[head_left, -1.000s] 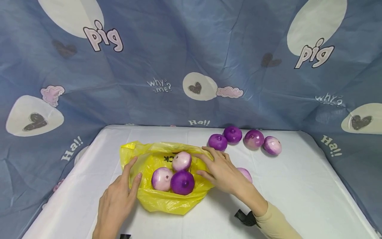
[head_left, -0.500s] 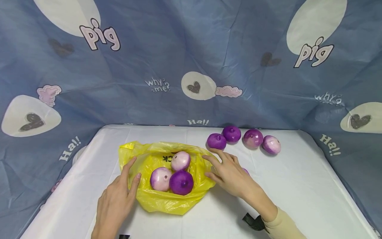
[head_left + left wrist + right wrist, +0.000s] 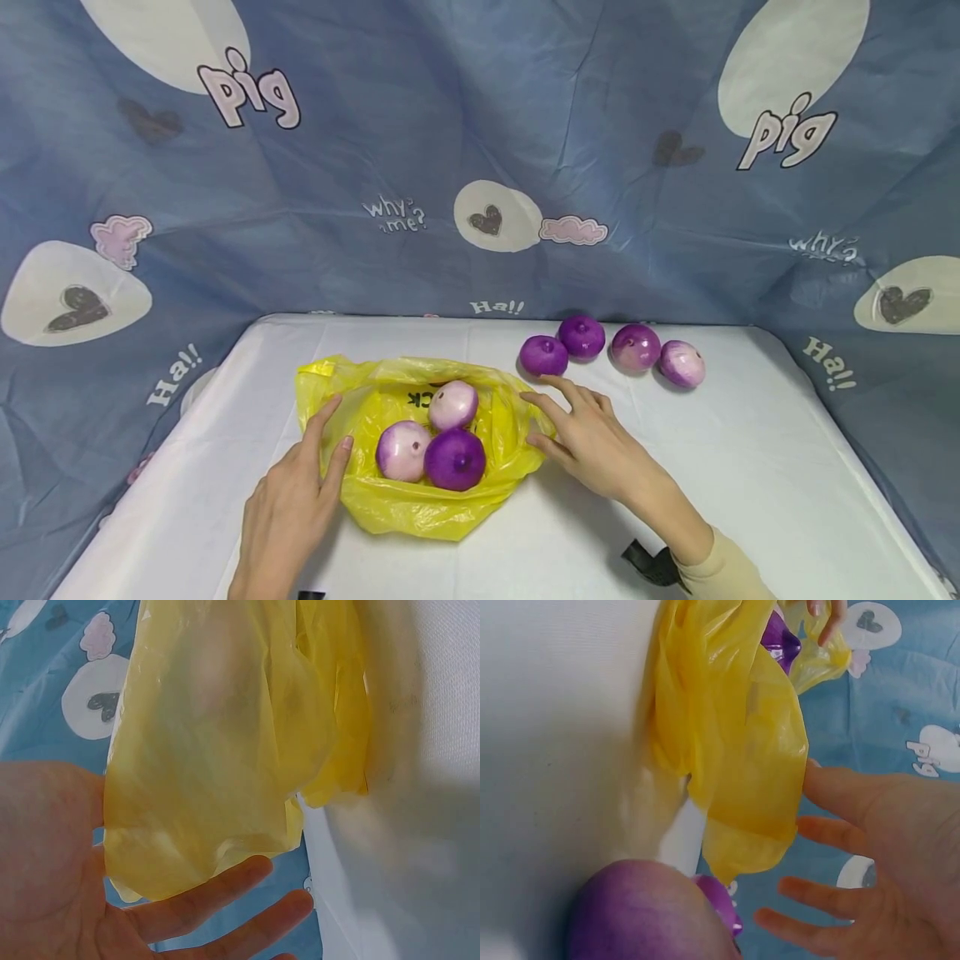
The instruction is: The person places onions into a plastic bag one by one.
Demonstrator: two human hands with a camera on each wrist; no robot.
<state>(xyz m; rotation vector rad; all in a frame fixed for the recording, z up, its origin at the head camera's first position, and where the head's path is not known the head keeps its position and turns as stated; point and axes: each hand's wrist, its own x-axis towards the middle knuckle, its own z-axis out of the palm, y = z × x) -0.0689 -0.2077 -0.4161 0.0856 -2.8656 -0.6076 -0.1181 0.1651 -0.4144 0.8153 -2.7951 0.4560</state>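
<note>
A yellow plastic bag (image 3: 420, 510) lies on the table with its mouth spread wide. Inside it sit three purple onions: a dark one (image 3: 455, 459) in front, a pale one (image 3: 403, 451) to its left and another pale one (image 3: 453, 406) behind. At the bag's left rim, my left hand (image 3: 288, 500) has its index finger and thumb extended over the edge. My right hand (image 3: 592, 442) is at the opposite rim, fingers loosely extended and fingertips at the plastic. The right wrist view shows its thumb and index finger right at the bag's edge.
Several purple onions stand at the back right, among them a dark one (image 3: 582, 337) and a pale one (image 3: 682, 364). Close to the right wrist camera is another large onion (image 3: 645, 915), hidden in the head view. A white cloth covers the table (image 3: 757, 467); a blue printed curtain (image 3: 660, 83) hangs behind.
My right hand has moved right and the bag's right rim has stretched outward with it. The onion beside my right wrist has become hidden behind the hand. My left hand stays at its rim.
</note>
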